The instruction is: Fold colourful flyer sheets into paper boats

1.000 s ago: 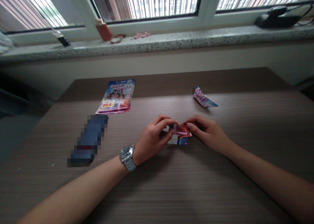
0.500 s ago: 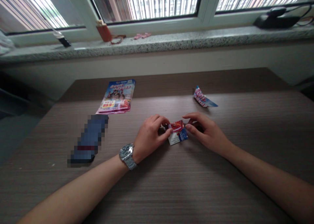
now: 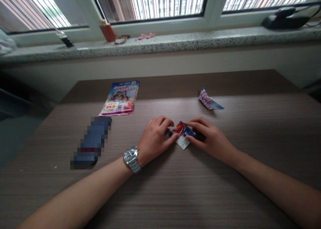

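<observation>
A small folded flyer, with red, blue and white printed faces, lies on the desk between my two hands. My left hand, wearing a metal-banded watch, is at its left corner. The thumb rests on the paper and the fingers curl beside it. My right hand pinches the right corner between thumb and forefinger. The paper is turned corner-forward, like a diamond. Beyond my right hand stands a separate folded paper piece, bent in two wings.
A stack of printed flyers lies at the back left. A blurred dark, flat object is in front of it. The desk meets a wall below a stone windowsill, where a red container and a black device stand.
The folded flyer has turned, so one corner now points towards me. My right hand has closed in on its right side. My left hand has barely moved.
</observation>
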A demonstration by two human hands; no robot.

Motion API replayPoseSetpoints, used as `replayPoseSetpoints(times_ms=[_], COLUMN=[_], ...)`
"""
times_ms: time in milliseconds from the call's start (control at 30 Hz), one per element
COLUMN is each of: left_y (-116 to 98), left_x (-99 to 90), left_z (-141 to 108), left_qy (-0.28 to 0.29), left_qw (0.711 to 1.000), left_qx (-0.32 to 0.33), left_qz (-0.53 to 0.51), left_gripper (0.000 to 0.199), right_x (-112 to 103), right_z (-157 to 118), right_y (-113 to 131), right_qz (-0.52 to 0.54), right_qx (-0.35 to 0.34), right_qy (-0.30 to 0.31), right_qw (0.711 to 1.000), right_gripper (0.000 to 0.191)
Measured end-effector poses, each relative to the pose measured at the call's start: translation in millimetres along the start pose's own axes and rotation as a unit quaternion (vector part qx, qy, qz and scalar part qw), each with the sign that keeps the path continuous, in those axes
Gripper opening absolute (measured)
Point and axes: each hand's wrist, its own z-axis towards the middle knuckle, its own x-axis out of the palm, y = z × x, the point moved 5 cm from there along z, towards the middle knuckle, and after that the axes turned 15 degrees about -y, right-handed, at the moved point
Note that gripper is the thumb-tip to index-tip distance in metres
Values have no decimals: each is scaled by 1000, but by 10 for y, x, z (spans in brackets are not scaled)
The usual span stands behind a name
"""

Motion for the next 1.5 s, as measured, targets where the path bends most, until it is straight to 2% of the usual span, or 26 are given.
replayPoseSetpoints(times_ms=[233,433,567,700,900,1067,1267,1367,1500], left_y=[-11,-14,-21,-26,-18,26,26,20,13], left_x=[28,38,27,10,-13,16,37,25,10], left_z=[-20,-24,-24,-20,-4,-17,-14,-7,-8], left_qy=[16,8,4,6,-1,-12,-14,-14,-21], left_qw=[999,999,999,999,999,998,999,999,999], left_qx=[15,37,39,26,19,26,28,19,18], left_qz=[-29,-28,-30,-32,-49,-47,-37,-32,-27], left_gripper=[32,45,43,41,17,6,5,5,5], right_x=[2,14,24,14,-3,-15,-42,-59,-31], right_z=[-2,-12,-14,-4,11,23,42,31,-9], right_y=[-12,-3,-4,-7,-27,-55,-4,59,143], right_qz=[-6,-8,-19,-29,-48,-29,-27,-37,-39], right_qx=[-13,-19,-29,-32,-41,-24,-24,-46,-83], right_qy=[2,10,13,0,-27,-37,-42,-44,-16], right_qw=[1000,1000,999,999,998,999,998,997,996], right_gripper=[40,47,50,42,31,21,16,17,24])
